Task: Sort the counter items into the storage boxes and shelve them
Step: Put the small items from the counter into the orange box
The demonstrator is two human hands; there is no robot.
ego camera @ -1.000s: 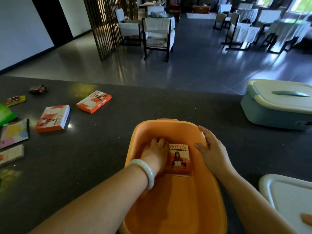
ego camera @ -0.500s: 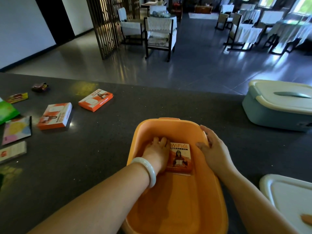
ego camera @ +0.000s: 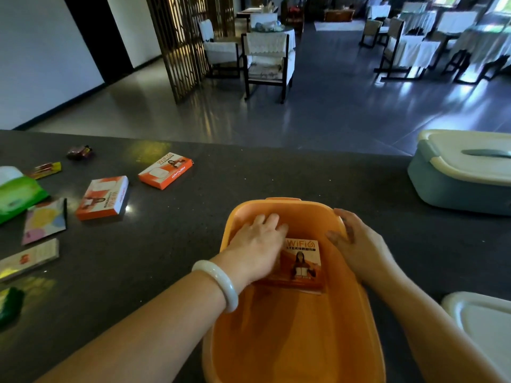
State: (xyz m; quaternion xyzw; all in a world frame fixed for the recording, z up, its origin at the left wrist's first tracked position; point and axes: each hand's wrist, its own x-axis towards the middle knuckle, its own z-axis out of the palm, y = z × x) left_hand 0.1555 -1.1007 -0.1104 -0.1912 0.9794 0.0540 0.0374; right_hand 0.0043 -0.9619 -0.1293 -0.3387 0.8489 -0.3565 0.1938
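Sorting step under way: WiFi box (ego camera: 301, 262) flat inside orange bin (ego camera: 279, 352), left hand (ego camera: 255, 244) over its edge with fingers straight, right hand (ego camera: 356, 244) curled on the rim; next, probably reaching for the two orange boxes (ego camera: 102, 196) waiting on the counter (ego camera: 171, 239).

Both forearms reached forward. The left hand (ego camera: 255, 243), a pale bangle on its wrist, lay palm-down with fingers relaxed; the right hand (ego camera: 356, 244) curled in a grip.

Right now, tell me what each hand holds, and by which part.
The right hand holds the orange bin by its right rim. The left hand lies inside beside the WiFi box, gripping nothing visible.
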